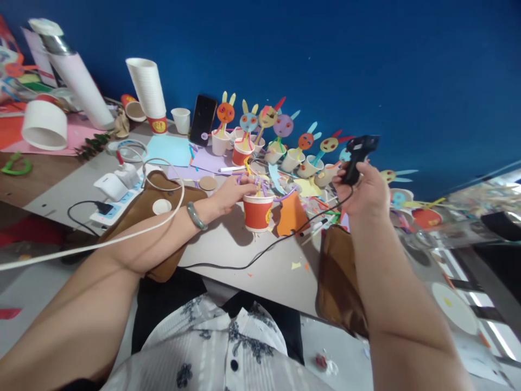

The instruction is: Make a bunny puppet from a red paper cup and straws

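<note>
Up in the air on the right, my right hand (362, 187) is wrapped round a black glue gun (358, 155), whose cord (264, 252) runs down across the table. My left hand (236, 191), with a bangle on the wrist, reaches over a red and white paper cup (258, 214) standing upright. Its fingers pinch the purple and yellow pipe cleaners (262, 187) at the cup's mouth; the fingertips are partly hidden. An orange paper sheet (291, 214) lies right beside the cup.
Several paper cups with rabbit-faced figures (284, 126) line the blue wall. Behind my left arm are a phone (202, 120), a stack of paper cups (147, 95) and a power strip (116, 206). A white cable (134, 233) crosses my left forearm. Brown pouches (340, 277) lie at the front edge.
</note>
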A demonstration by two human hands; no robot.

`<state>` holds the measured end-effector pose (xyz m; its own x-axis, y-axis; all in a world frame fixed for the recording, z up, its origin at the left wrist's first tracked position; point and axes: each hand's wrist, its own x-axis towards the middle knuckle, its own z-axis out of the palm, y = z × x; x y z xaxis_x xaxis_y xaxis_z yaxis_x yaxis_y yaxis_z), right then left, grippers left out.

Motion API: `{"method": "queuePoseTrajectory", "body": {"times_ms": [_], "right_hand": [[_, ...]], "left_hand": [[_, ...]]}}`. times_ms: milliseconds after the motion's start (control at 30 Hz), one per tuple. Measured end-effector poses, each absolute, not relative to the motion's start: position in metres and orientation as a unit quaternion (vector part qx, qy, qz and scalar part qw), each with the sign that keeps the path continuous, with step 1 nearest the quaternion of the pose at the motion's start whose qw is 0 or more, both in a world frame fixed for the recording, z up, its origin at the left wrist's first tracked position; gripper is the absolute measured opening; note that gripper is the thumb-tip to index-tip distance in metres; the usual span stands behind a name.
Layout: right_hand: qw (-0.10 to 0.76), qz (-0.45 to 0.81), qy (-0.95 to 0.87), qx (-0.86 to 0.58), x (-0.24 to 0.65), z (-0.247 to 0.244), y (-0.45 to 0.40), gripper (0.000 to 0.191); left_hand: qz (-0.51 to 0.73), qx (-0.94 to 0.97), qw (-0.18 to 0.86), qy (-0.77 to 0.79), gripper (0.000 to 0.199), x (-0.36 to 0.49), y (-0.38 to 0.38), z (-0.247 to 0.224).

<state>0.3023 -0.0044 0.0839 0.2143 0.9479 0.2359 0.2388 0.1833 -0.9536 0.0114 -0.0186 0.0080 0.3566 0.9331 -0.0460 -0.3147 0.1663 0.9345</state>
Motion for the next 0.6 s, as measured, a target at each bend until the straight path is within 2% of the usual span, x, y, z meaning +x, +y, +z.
{"method": "queuePoseTrajectory", "body": {"times_ms": [200,300,367,600], "right_hand": [[0.611,0.394,-0.477,-0.494,0.268,0.084,-0.048,0.051],[0.618,0.430,-0.486,-0.444,0.241,0.069,-0.075,0.045],[0.592,0.428,-0.524,-0.437,0.229,0.057,-0.090,0.035],[0.501,0.385,-0.643,-0.432,0.228,0.031,-0.106,0.037]], "left_hand": [[0.457,0.474,0.674,0.336,0.018,0.012,-0.019,0.005],[0.452,0.462,0.685,0.337,0.017,0.012,-0.020,0.006],[0.450,0.464,0.690,0.327,0.015,0.011,-0.021,0.006],[0.456,0.464,0.695,0.307,0.016,0.012,-0.019,0.002]]}}
